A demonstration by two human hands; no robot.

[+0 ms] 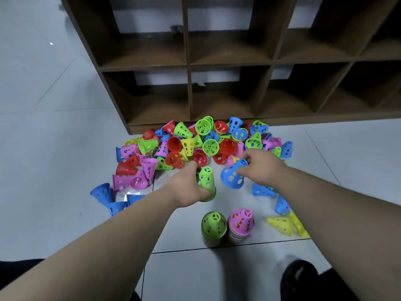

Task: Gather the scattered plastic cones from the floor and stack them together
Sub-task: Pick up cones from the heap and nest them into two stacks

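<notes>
Green cone (206, 178) gripped, blue cone (231, 177) held

This looks like a playroom or classroom: pale floor tiles (54, 170) lie beneath the fingers (249, 153), a brown open cubby shelf (189, 94) stands beyond them, and bright plastic cones (210, 146) heap at its foot.

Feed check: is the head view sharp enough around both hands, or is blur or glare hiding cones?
Head view: left hand and its green cone are slightly motion-smeared; right hand and blue cone read sharper; the base of the green stack is blurred; glossy floor shows soft reflections, no harsh glare; the wide lens splays the shelf uprights.
</notes>
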